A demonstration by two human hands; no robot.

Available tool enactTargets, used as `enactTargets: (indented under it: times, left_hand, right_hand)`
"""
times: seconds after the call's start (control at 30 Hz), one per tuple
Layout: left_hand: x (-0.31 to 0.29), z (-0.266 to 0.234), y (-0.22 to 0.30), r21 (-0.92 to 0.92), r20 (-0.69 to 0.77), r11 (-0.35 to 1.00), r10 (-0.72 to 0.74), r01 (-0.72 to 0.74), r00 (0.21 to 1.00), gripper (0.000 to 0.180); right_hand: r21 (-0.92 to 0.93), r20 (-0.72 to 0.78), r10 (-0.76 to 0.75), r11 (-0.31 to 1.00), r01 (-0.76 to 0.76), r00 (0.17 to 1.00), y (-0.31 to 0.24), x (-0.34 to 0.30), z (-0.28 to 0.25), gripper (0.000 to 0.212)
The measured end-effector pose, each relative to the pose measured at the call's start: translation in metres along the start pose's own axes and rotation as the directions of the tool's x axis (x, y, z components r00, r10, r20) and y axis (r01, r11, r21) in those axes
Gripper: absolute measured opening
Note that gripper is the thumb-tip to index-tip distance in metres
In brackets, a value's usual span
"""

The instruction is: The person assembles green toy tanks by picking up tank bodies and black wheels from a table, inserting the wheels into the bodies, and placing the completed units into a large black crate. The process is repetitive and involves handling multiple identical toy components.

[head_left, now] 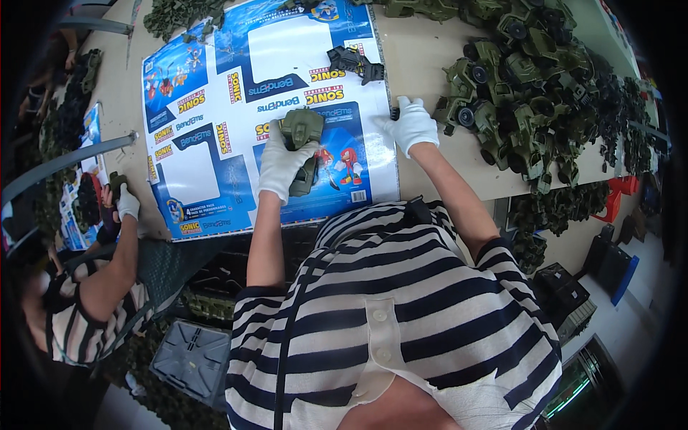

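My left hand (285, 163), in a white glove, is wrapped round an olive-green toy vehicle (302, 127) and holds it over the printed sheet. Part of the vehicle is hidden behind the fingers. At the sheet's right edge, my right hand (414, 127), also gloved in white, has its fingers closed at a small black part (395, 113), most of which they cover. Farther up on the sheet lie several black toy parts (355, 64) in a cluster. Blue, white and yellow printing covers the glossy sheet (236, 154) under my left hand.
A large heap of green toy vehicles (530, 86) covers the table's right side. Small green parts (183, 16) are piled at the far left. A metal rail (79, 154) separates a co-worker (100, 294) on the left. Below the table are a grey crate (190, 358) and dark bins (562, 297).
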State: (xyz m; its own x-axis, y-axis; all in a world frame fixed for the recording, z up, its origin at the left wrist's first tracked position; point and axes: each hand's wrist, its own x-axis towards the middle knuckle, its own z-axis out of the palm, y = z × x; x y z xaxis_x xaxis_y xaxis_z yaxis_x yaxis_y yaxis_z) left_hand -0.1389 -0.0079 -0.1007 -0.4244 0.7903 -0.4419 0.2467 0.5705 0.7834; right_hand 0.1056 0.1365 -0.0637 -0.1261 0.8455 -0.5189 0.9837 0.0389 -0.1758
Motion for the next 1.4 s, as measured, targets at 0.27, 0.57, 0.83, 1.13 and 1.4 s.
enactTargets:
  times: [0.27, 0.57, 0.83, 1.13, 1.4]
  left_hand:
    - [0.003, 0.006, -0.001, -0.122, 0.156, 0.992, 0.003, 0.016, 0.988, 0.085]
    - [-0.02, 0.012, 0.023, -0.288, 0.223, 0.954, -0.021, 0.086, 0.975, 0.084]
    - [-0.071, -0.003, 0.113, -0.46, 0.544, 0.855, 0.056, 0.242, 0.837, 0.064]
    - [-0.079, 0.002, 0.124, -0.392, 0.567, 0.884, 0.014, 0.254, 0.824, 0.062]
    - [-0.077, 0.003, 0.13, -0.33, 0.546, 0.923, 0.014, 0.2, 0.837, 0.063]
  right_hand:
    - [-0.41, -0.384, -0.621, 0.777, 0.477, 0.683, 0.058, 0.001, 0.048, 0.064]
    - [0.04, -0.47, -0.225, 0.96, 0.276, 0.853, 0.054, 0.021, 0.082, 0.061]
    - [0.975, 0.15, -0.587, -0.048, -0.219, 0.796, 0.031, -0.032, -0.007, 0.048]
    - [0.975, 0.12, -0.644, -0.066, -0.211, 0.756, 0.03, -0.038, -0.008, 0.047]
    - [0.969, 0.06, -0.679, -0.136, -0.205, 0.732, 0.033, -0.035, -0.006, 0.047]
